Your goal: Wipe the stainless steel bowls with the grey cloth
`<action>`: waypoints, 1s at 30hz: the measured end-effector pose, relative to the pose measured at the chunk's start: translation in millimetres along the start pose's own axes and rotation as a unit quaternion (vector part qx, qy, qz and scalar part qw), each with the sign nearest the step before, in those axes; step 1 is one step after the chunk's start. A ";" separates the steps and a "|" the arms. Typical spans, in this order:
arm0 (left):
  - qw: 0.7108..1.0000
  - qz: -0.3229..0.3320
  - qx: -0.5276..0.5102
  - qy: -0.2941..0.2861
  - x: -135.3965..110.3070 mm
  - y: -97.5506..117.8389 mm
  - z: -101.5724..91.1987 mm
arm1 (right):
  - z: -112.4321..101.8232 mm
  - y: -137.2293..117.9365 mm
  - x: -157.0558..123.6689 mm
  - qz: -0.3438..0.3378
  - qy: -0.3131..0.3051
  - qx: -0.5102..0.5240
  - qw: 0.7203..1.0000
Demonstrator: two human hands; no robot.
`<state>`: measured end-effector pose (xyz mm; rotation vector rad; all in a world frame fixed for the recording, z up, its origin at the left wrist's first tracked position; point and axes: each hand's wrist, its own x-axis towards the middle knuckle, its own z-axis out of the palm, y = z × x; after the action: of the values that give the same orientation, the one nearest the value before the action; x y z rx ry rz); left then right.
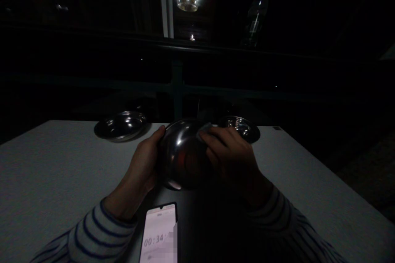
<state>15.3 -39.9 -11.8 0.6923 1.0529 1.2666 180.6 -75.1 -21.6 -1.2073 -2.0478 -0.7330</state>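
A shiny metal bowl (182, 156) is tilted up above the table, its rounded outer side towards me. My left hand (145, 160) grips its left edge, thumb on top and the other fingers mostly hidden. Against the bowl's upper right, my right hand (230, 148) presses a small greyish cloth (203, 129), pinched between its fingers. Deep shadow covers the lower part of that hand. Below the bowl lies a phone (159, 234) with a lit screen showing a running time.
On the white table (70, 172), a metal bowl (121, 126) sits at the far left edge and another metal bowl (242, 128) at the far right, partly behind my right hand. Beyond the table, a plastic bottle (257, 14) stands in the dark near a pale upright post (166, 2).
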 end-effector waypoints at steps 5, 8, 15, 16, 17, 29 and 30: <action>1.000 -0.018 -0.020 0.001 1.3 3.1 -0.1 | -0.8 3.1 -0.3 -0.002 -0.005 -0.013 1.000; 0.999 -0.020 -0.025 -0.003 1.4 4.1 -1.0 | -0.1 -4.4 -0.6 -0.047 -0.008 0.002 0.999; 1.000 -0.013 -0.019 0.015 -0.7 5.6 1.2 | 0.4 4.2 -0.5 0.013 -0.006 -0.037 0.999; 1.000 -0.017 -0.016 0.012 -0.6 4.4 1.3 | 0.4 1.2 -0.3 -0.008 -0.002 -0.023 1.000; 1.000 -0.017 -0.016 0.009 -0.1 3.2 1.0 | 0.5 -1.8 -0.2 -0.029 -0.001 -0.009 1.000; 0.999 -0.031 -0.015 -0.003 1.6 4.4 0.5 | 0.0 -0.1 1.0 -0.039 -0.006 0.025 0.999; 0.999 -0.030 -0.025 -0.004 2.5 6.9 -0.2 | -1.4 2.6 0.9 -0.030 -0.018 0.034 0.999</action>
<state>12.3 -36.2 -6.4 0.6225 1.0248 1.2331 182.9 -74.4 -19.6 -1.1326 -2.1290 -0.6698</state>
